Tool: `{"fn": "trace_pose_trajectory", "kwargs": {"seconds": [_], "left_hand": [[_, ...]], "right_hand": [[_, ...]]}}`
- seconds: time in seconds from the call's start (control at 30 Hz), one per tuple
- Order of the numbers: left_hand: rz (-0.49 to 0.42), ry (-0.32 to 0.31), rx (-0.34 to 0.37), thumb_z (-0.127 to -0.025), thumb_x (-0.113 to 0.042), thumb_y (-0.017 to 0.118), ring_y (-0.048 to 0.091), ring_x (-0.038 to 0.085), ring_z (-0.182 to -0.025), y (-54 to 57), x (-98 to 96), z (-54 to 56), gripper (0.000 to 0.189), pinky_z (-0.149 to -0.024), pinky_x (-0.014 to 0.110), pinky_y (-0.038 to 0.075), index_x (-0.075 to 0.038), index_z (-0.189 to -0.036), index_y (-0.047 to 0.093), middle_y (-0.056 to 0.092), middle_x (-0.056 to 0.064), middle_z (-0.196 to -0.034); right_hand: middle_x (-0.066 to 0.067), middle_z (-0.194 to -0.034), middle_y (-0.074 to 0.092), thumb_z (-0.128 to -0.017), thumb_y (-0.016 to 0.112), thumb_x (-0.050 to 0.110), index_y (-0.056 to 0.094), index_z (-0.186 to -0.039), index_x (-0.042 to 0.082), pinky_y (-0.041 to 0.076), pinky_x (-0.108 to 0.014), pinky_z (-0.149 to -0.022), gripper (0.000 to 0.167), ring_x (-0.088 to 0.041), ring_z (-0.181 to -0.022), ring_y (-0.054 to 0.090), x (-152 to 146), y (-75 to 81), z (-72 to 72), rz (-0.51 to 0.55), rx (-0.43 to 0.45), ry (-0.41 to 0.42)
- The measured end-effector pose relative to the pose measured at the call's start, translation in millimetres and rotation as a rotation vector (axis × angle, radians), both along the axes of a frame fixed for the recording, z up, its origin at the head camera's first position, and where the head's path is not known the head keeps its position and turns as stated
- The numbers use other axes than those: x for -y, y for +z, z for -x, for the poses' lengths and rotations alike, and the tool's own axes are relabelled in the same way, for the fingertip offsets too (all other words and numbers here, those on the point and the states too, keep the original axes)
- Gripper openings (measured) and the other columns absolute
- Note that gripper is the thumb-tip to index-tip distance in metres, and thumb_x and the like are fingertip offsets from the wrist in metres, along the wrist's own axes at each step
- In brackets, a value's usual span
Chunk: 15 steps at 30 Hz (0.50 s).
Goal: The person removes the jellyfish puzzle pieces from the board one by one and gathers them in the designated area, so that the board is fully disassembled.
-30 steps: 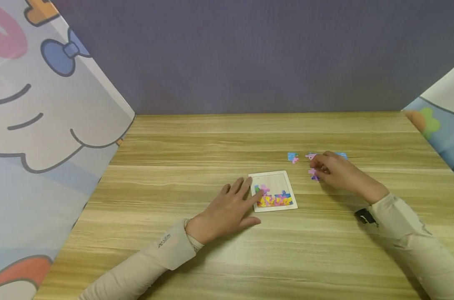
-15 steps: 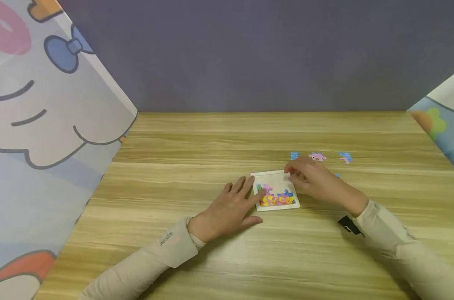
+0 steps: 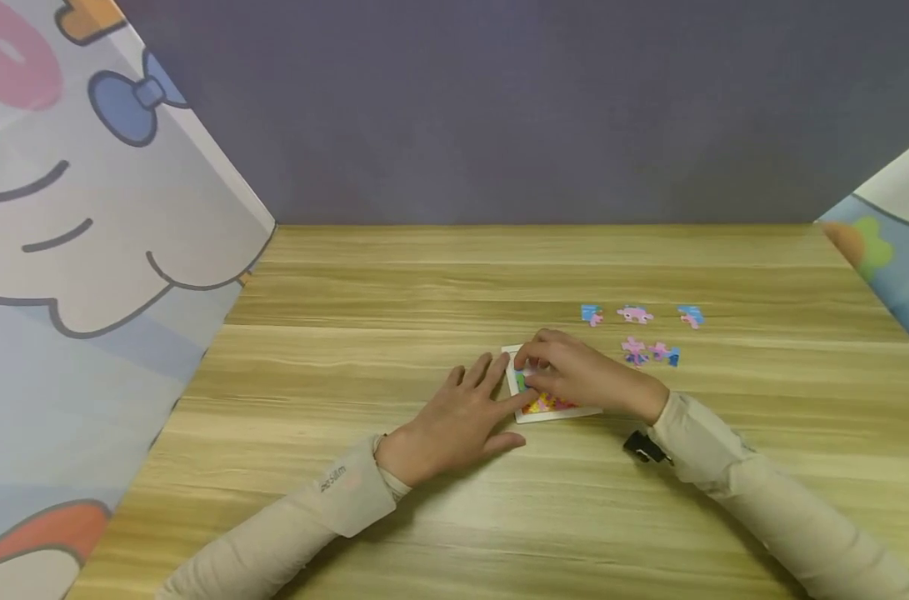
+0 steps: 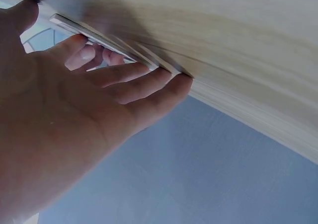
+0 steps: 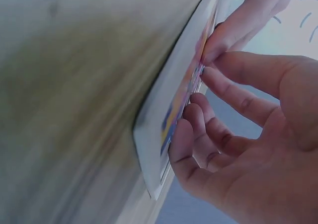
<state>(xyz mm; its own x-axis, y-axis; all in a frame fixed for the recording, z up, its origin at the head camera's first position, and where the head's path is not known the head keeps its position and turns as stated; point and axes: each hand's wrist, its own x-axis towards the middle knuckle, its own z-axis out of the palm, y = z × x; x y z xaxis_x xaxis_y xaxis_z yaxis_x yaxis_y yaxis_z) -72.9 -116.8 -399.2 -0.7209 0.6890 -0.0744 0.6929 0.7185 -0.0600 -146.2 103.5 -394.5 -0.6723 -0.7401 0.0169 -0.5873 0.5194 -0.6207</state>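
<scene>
Hands: two are working at one puzzle tray (image 3: 532, 417), both sleeves showing.
Left hand (image 3: 454, 421): its fingers are spreading out fairly straight, grasping nothing; the index is reaching over the tray's left edge, while the thumb is lying off the tray, near its near-left corner.
Right hand (image 3: 589, 375): it is crossing the tray's right side with fingers bending down and thumb and index drawing close together toward the far-left part; whether a piece is sitting between them cannot be told.
Tray: one, white-rimmed, is lying flat near the middle of the table (image 3: 349, 333), well in from its left and far edges.
Fitted pieces (image 3: 544, 404): these are covering the tray's near edge in yellow and pink; the hand is hiding too much for a count.
Loose pieces: five are lying beyond the tray's far-right corner.
Far row: three are sitting apart, a blue-and-pink piece (image 3: 591, 314), a pink piece with an eye (image 3: 635, 314) and a second blue-and-pink piece (image 3: 691, 316).
Near row: two are lying close together, a pink-and-purple piece (image 3: 634, 351) and a pink-and-dark-blue piece (image 3: 662, 352).
Black clip (image 3: 646, 447): one is hanging at the right cuff.
</scene>
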Motion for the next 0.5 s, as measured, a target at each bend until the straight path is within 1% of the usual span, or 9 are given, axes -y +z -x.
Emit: {"fn": "trace_pose_trajectory", "kwargs": {"seconds": [0.1,0.2,0.3,0.37,0.5], "left_hand": [[-0.018,-0.01,-0.011,-0.101,-0.058,0.041,0.032,0.045,-0.143,1.4,0.6,-1.0,0.059,-0.101,0.06,0.044,-0.04,-0.156,0.031,0.026,0.026,-0.159],[-0.032,-0.027,-0.03,-0.101,-0.057,0.043,0.034,0.046,-0.141,2.0,0.7,-1.5,0.057,-0.099,0.06,0.045,-0.042,-0.155,0.032,0.029,0.027,-0.156],[-0.045,-0.032,-0.025,-0.101,-0.057,0.044,0.035,0.047,-0.14,2.0,0.4,-1.4,0.057,-0.099,0.061,0.045,-0.042,-0.155,0.033,0.03,0.028,-0.155],[-0.044,-0.032,-0.018,-0.101,-0.056,0.044,0.034,0.048,-0.14,1.9,0.1,-1.1,0.057,-0.099,0.061,0.045,-0.042,-0.155,0.032,0.03,0.028,-0.155],[-0.04,-0.036,-0.012,-0.101,-0.056,0.043,0.034,0.048,-0.14,1.5,-0.7,-0.9,0.057,-0.098,0.062,0.045,-0.041,-0.155,0.032,0.03,0.027,-0.155]], "right_hand": [[-0.002,-0.108,0.059,-0.097,0.065,0.011,0.068,-0.112,0.011,0.049,-0.037,-0.081,0.015,-0.019,-0.096,0.054,0.6,-0.3,-1.3,0.008,0.011,0.001],[-0.001,-0.103,0.057,-0.095,0.067,0.007,0.067,-0.101,0.012,0.048,-0.036,-0.081,0.008,-0.019,-0.095,0.052,2.0,-1.1,-1.7,-0.004,-0.003,0.003],[-0.001,-0.099,0.056,-0.093,0.067,0.004,0.065,-0.094,0.012,0.048,-0.036,-0.08,0.009,-0.019,-0.094,0.052,3.1,-0.9,-3.3,-0.012,-0.019,0.002],[-0.002,-0.098,0.056,-0.094,0.066,0.003,0.065,-0.095,0.011,0.048,-0.037,-0.081,0.008,-0.019,-0.094,0.052,3.7,-0.8,-4.6,-0.015,-0.026,-0.004],[-0.003,-0.098,0.059,-0.096,0.063,0.004,0.065,-0.107,0.007,0.046,-0.039,-0.084,0.011,-0.02,-0.095,0.053,4.3,0.1,-7.5,-0.027,-0.012,-0.031]]}}
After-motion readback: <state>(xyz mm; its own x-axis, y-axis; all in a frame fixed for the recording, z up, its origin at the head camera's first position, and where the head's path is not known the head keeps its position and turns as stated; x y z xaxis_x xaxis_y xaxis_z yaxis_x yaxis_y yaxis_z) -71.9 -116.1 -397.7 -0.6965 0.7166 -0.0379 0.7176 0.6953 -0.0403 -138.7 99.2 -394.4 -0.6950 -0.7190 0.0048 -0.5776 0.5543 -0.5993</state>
